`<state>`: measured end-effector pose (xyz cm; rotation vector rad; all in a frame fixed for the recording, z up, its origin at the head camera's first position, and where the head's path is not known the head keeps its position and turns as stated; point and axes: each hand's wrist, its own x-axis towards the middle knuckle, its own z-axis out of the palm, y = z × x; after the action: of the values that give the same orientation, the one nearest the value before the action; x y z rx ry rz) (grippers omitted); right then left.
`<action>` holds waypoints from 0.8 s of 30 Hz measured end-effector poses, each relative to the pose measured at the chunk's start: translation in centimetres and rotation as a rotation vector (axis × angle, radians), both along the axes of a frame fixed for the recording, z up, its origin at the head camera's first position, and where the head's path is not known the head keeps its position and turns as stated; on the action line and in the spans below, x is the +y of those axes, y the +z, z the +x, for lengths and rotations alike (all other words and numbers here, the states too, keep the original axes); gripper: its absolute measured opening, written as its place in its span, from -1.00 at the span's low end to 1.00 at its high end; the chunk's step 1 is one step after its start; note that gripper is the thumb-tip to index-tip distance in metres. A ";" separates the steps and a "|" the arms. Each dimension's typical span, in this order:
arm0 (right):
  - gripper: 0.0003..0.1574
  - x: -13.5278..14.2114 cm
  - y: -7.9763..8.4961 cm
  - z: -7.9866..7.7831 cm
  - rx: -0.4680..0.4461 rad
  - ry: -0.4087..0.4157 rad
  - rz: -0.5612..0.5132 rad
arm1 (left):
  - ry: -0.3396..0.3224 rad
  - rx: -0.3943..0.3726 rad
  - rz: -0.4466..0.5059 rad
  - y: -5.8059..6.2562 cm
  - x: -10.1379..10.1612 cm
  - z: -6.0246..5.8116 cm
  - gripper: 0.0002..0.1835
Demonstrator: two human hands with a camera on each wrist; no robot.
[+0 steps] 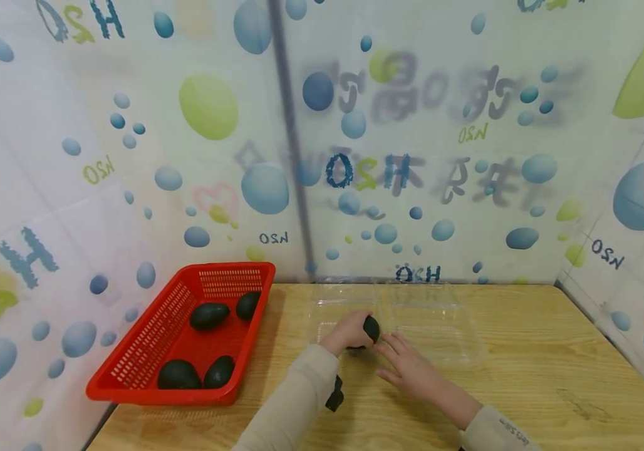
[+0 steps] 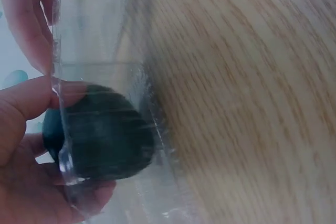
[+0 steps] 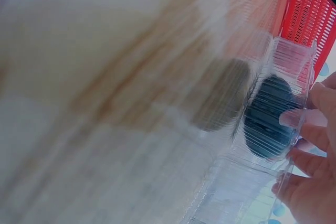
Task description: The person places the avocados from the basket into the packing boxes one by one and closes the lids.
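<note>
A dark green avocado point(image 1: 371, 328) is gripped in my left hand point(image 1: 350, 332) at the near side of a clear plastic clamshell box. In the left wrist view the avocado point(image 2: 107, 135) shows through the box's clear wall, with the thumb and fingers around it. My right hand point(image 1: 409, 369) has its fingers stretched toward the box's near rim, their tips close beside the avocado. The box lies open, its left half point(image 1: 344, 294) and right half point(image 1: 435, 310) side by side on the table. In the right wrist view, ribbed plastic point(image 3: 275, 51) partly covers the avocado.
To the left stands a red plastic basket point(image 1: 251, 338) with several more avocados point(image 1: 209, 316) in it. A small black object point(image 1: 334, 394) shows by the left sleeve. The wooden table point(image 1: 570, 376) meets a patterned curtain point(image 1: 468, 250) at the back.
</note>
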<state>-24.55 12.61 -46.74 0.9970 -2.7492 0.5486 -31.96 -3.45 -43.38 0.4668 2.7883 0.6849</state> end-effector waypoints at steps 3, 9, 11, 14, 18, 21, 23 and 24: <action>-0.43 0.0 0.0 0.0 -0.008 0.000 -0.002 | -0.009 -0.019 0.020 -0.3 -0.2 -0.1 -0.26; -0.45 -0.2 0.1 0.1 -0.014 0.002 -0.016 | 0.002 -0.081 0.093 -0.2 -0.4 0.0 -0.24; -0.46 -0.2 0.2 0.1 -0.007 0.004 -0.018 | 0.006 -0.095 0.095 0.0 -0.5 0.0 -0.25; -0.46 -0.2 0.2 0.1 0.006 0.012 -0.018 | 0.003 -0.106 0.105 0.5 -0.6 0.0 -0.25; -0.44 -0.2 0.0 0.1 0.016 0.019 -0.019 | -0.032 -0.070 0.135 2.1 -1.3 -0.3 -0.29; -0.43 -0.1 -0.1 0.1 0.030 0.022 -0.029 | -0.057 0.040 0.139 4.0 -2.4 -0.9 -0.34; -0.42 0.0 -0.1 0.2 0.046 0.024 -0.036 | -0.054 0.162 0.138 5.2 -3.5 -1.6 -0.38; -0.42 0.0 -0.2 0.2 0.056 0.025 -0.038 | -0.035 0.215 0.151 5.8 -4.1 -1.9 -0.40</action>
<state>-24.40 12.65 -46.93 1.0242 -2.6708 0.5654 -33.87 -7.54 -37.53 0.6527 2.9300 0.8897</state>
